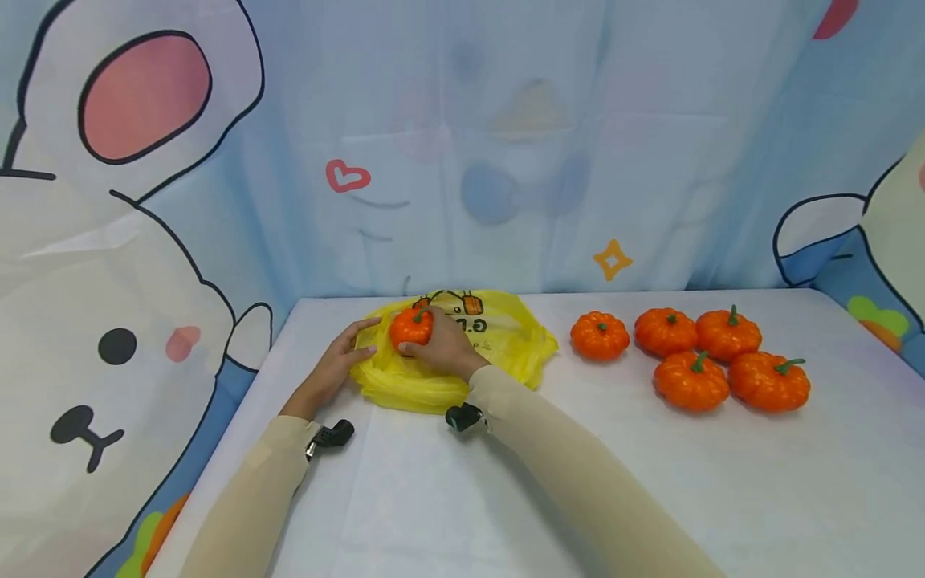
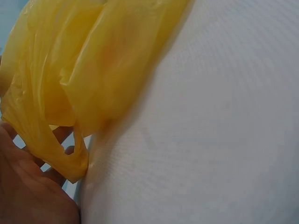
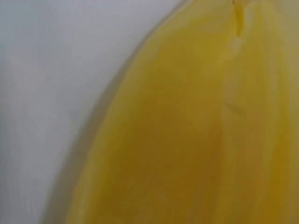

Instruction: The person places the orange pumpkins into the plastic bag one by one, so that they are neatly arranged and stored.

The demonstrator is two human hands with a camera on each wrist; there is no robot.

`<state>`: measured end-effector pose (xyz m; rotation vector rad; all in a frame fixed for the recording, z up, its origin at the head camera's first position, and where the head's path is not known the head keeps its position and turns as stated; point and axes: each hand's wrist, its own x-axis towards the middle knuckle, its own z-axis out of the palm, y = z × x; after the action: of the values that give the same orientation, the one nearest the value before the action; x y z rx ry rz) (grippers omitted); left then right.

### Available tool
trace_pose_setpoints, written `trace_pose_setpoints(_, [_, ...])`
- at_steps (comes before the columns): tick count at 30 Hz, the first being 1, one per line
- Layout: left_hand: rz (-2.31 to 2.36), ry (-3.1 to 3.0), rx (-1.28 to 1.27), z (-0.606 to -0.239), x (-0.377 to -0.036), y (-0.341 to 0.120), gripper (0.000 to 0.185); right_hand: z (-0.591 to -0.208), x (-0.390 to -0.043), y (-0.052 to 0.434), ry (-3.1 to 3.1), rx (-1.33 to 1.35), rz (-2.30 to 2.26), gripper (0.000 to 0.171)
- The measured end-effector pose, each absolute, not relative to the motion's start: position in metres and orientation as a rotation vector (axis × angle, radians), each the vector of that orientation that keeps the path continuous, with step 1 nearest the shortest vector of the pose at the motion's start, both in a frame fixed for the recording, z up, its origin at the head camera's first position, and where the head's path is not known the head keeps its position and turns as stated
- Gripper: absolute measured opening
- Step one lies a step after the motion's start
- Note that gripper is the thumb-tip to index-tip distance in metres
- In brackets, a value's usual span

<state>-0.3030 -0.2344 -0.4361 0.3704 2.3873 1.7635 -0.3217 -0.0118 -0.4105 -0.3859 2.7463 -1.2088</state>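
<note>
A yellow plastic bag lies on the white table at the back left. My right hand grips a small orange pumpkin over the bag's left part. At the bag's left edge my left hand holds the plastic; in the left wrist view the bag is draped over my fingers. The right wrist view is filled by blurred yellow bag and a strip of table; no hand shows there.
Several orange pumpkins with green stems sit in a cluster to the right of the bag, the nearest pumpkin about a hand's width away. A cartoon-print curtain hangs behind the table. The table's left edge runs close to my left arm.
</note>
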Motion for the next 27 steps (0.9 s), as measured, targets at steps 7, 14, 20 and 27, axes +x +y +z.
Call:
trace_pose_setpoints(7, [1.735, 2.419, 0.361, -0.437, -0.303, -0.237, 0.049, -0.389, -0.313, 0.003, 2.618, -0.375, -1.185, 0.085])
trace_pose_setpoints(14, [1.727, 2.417, 0.338, -0.436, -0.305, -0.231, 0.049, -0.346, -0.291, 0.061, 2.624, -0.447, -1.433, 0.067])
trace_pose_setpoints(20, [1.713, 2.422, 0.34, -0.435, -0.305, -0.229, 0.05, -0.331, -0.276, 0.126, 2.866, -0.379, -1.669, 0.063])
trace_pose_setpoints(27, [1.695, 2.442, 0.348, -0.437, -0.303, -0.231, 0.049, -0.359, -0.27, 0.186, 3.113, -0.005, -1.371, 0.08])
